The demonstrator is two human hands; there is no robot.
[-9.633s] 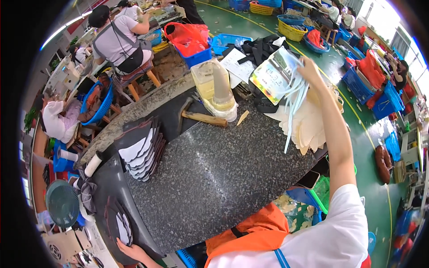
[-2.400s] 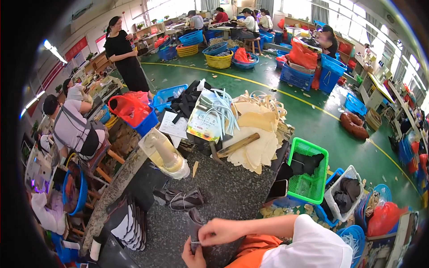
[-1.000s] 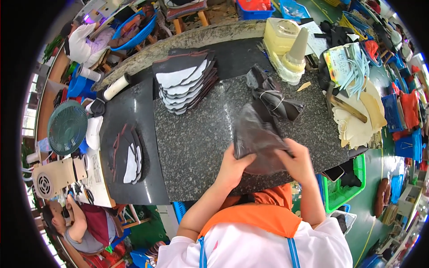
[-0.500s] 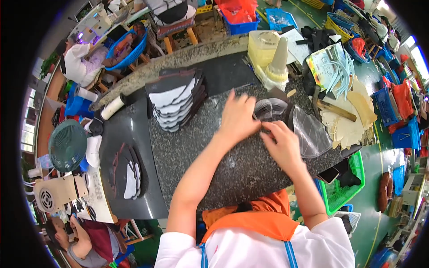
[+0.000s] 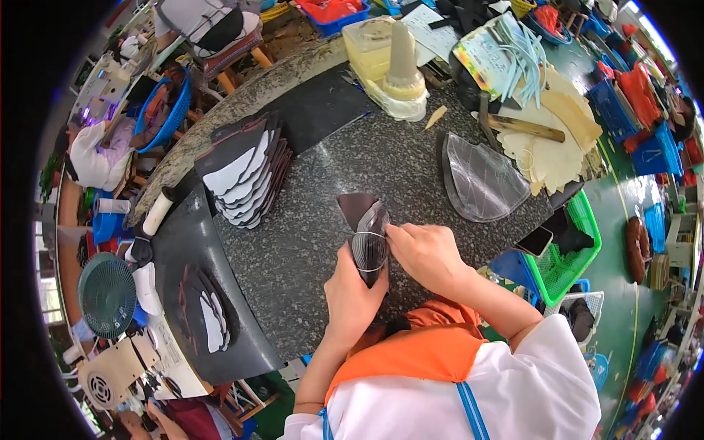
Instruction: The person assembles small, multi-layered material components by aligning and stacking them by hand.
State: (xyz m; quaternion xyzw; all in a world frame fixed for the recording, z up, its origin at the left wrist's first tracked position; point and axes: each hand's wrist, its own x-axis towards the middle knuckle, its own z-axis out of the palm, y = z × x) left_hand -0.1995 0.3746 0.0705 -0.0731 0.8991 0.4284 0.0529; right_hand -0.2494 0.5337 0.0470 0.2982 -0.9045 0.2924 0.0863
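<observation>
My left hand (image 5: 350,293) is closed round the lower end of a bundle of dark, curved flat pieces (image 5: 370,249), held up over the near part of the stone worktop. A thin white band (image 5: 369,234) runs round the bundle. At the bundle's right edge, my right hand (image 5: 425,253) pinches where the band passes; its fingertips are partly hidden. Further right lies a stack of dark pieces under clear film (image 5: 484,180), apart from both hands. To the left, several dark pieces with white patches (image 5: 246,172) overlap in a fanned stack.
The speckled stone worktop (image 5: 308,183) carries a yellowish glue container with a cone (image 5: 403,66) at the back. A hammer (image 5: 524,128) rests on pale scrap sheets at right. More dark and white pieces (image 5: 209,312) lie on the black mat. A green basket (image 5: 565,257) stands below the right edge.
Both hands have moved nearer to me, bringing the banded bundle away from beside the film-covered stack. My left hand now grips it from below. The view has shifted and turned slightly.
</observation>
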